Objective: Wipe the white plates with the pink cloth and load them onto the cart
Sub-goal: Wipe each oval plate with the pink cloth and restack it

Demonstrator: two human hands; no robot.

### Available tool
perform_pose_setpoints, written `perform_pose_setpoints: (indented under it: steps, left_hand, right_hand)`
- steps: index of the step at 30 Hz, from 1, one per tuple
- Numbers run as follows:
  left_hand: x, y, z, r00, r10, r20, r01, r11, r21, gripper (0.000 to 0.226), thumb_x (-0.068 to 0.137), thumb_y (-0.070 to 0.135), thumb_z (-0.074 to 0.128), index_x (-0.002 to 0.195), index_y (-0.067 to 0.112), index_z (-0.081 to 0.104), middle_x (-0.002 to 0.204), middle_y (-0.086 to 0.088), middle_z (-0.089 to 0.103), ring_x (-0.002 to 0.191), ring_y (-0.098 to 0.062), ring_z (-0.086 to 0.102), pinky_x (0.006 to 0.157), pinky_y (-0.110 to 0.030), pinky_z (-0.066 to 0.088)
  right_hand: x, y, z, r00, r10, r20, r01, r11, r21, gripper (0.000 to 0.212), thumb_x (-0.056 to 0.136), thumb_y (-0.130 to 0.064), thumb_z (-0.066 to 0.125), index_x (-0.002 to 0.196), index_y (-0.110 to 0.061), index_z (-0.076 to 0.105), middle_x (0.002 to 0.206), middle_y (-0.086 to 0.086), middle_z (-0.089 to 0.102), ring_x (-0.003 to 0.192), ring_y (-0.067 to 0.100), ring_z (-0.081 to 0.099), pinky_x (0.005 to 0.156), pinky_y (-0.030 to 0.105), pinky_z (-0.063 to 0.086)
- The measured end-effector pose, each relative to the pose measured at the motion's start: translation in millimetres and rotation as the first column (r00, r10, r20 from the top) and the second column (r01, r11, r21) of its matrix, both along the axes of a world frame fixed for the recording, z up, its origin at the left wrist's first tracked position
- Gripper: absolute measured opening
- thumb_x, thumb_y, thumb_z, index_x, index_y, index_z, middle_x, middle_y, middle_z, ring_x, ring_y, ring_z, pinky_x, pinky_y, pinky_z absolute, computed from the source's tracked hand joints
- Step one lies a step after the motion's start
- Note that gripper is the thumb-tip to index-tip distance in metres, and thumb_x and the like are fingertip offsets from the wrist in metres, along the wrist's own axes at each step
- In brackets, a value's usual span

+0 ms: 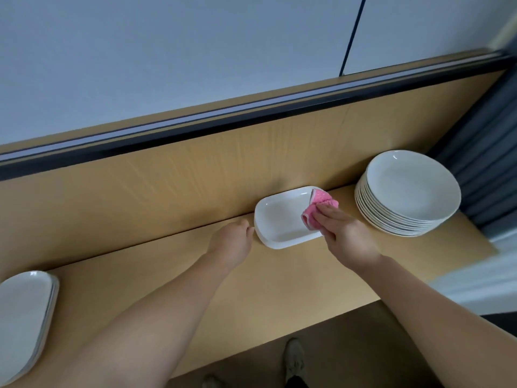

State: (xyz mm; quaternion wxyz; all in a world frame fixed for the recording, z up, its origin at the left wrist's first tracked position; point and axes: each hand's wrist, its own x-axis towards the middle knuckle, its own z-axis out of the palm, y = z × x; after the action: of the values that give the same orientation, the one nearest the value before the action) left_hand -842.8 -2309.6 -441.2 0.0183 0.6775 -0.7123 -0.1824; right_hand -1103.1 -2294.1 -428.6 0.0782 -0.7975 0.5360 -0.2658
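Wiping is in hand, loading not yet begun; the cart is out of view. The right hand [347,233] presses the pink cloth [321,205] into the rectangular white plate [282,219], its fingers [326,217] close together and nearly straight, flat on the bunched cloth. The plate's unwiped floor lies just left of them. The left hand [232,242] meets the plate's left rim, fingertips bent out of sight, so I cannot tell if they grip. Next, probably, a sweep leftward under steady pressure; round plates [405,189] wait stacked right of the fingers.

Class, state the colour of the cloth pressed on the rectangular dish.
Pink; the cloth on the rectangular dish shows best in the head view.
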Motion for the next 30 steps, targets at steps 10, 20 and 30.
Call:
perform_pose_setpoints:
  steps: [10, 20, 30]
  left_hand:
    - [-40.8, -33.1, -22.2, 0.986, 0.144, 0.084, -0.151, 0.986, 0.076, 0.030, 0.102, 0.034, 0.040, 0.109, 0.006, 0.048, 0.091, -0.008, 0.065, 0.071, -0.023, 0.052, 0.058, -0.031, 0.036]
    - [-53.8, -38.3, -18.6, 0.958, 0.284, 0.026, -0.285, 0.951, 0.121, 0.021, 0.097, 0.006, 0.044, 0.116, -0.002, 0.047, 0.092, -0.006, 0.049, 0.083, -0.026, 0.056, 0.066, -0.030, 0.038]
    - [-43.6, -37.3, -9.8, 0.794, 0.502, -0.344, -0.437, 0.863, 0.253, 0.018, 0.094, 0.003, 0.040, 0.112, 0.002, 0.042, 0.095, -0.009, 0.052, 0.092, -0.033, 0.061, 0.079, -0.051, 0.056]
  right_hand:
    - [-32.4, -24.5, -14.1, 0.994, 0.112, 0.007, -0.112, 0.994, -0.010, 0.046, 0.073, 0.015, 0.071, 0.115, -0.004, 0.070, 0.124, 0.016, 0.065, 0.114, 0.033, 0.063, 0.086, 0.044, 0.056]
    - [-42.4, -30.7, -17.4, 0.990, 0.143, -0.002, -0.143, 0.989, -0.031, 0.045, 0.072, 0.014, 0.072, 0.113, -0.003, 0.071, 0.123, 0.017, 0.066, 0.111, 0.034, 0.064, 0.081, 0.046, 0.058]
    - [-41.1, -30.2, -3.9, 0.992, 0.127, 0.006, -0.126, 0.989, -0.076, 0.046, 0.071, 0.015, 0.073, 0.113, -0.004, 0.071, 0.123, 0.015, 0.066, 0.111, 0.032, 0.065, 0.081, 0.042, 0.058]
